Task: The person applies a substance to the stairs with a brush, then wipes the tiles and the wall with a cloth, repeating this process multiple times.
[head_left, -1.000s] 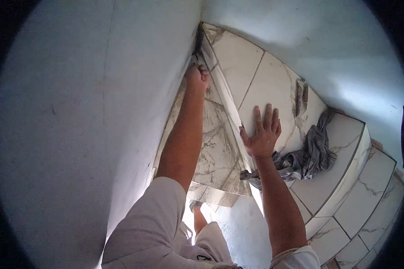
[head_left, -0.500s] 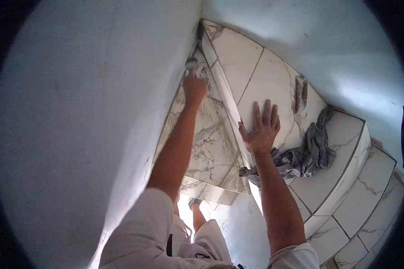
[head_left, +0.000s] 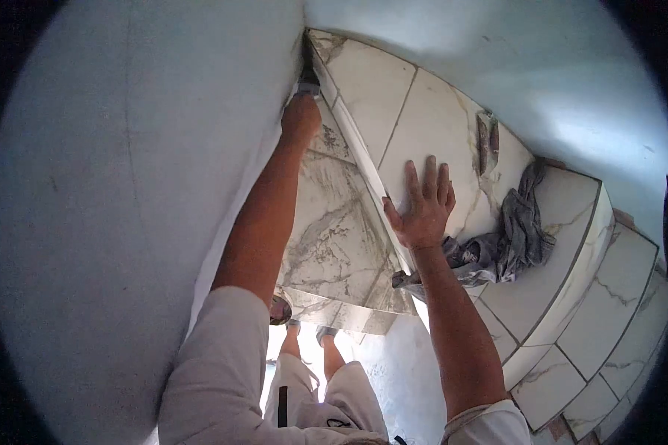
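In the upper middle of the frame, beside the wall, the left hand is closed around a grey piece, unclear to me. Near the centre, the right hand rests flat, fingers spread, on white tile, near crumpled cloth.

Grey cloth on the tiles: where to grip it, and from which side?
Probably the bunched folds of the grey cloth, pinched from above, on the side away from the right hand: crumpled ridges should pinch easily, while the right forearm crosses the other end.
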A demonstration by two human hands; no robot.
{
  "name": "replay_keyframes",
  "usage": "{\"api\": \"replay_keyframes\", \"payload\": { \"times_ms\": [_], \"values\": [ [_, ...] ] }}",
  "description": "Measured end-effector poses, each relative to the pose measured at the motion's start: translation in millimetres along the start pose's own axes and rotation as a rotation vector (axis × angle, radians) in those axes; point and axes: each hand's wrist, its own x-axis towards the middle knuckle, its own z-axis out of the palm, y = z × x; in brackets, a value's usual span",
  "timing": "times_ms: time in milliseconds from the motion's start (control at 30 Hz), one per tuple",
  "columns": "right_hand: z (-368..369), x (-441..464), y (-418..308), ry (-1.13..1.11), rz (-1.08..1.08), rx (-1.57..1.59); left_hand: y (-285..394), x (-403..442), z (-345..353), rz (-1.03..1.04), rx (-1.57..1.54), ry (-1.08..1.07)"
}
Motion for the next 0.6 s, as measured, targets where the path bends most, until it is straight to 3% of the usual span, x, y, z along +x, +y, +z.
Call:
{"api": "replay_keyframes", "payload": {
  "times_ms": [67,133,200,233,300,367,433,467,600],
  "values": [
    [-1.2,-0.4,-0.7,-0.004,-0.004,0.001,-9.1,7.7,24.6,0.002,-0.071,-0.02],
    [-0.6,-1.4,-0.4,0.002,-0.004,0.002,-9.4,-15.4,22.2,0.321,0.22,-0.321],
    [-1.8,0.0,-1.4,0.013,-0.002,0.004,-13.9,-56.5,38.9,0.346,-0.003,-0.547],
    [-3.3,0.0,-2.1,-0.007,0.009,0.007,-13.0,-68.1,36.0,0.346,-0.001,-0.548],
    [-4.3,0.9,-2.2,-0.022,0.028,0.005,-7.8,-78.0,29.2,0.186,-0.078,0.098],
    [-3.0,-0.1,-1.5,-0.005,0.014,0.014,-0.8,-40.5,1.2,0.066,-0.065,0.065],
    [-3.7,-0.7,-2.0,-0.008,0.017,0.006,-2.3,1.2,-5.5,-0.018,-0.009,-0.155],
    [-3.5,-0.1,-2.1,-0.001,0.011,0.004,-0.7,-3.6,1.3,-0.018,-0.011,-0.155],
    [-2.3,0.7,-0.8,0.012,0.003,-0.002,17.9,-94.5,57.1,0.256,-0.015,-0.114]
  ]
}}
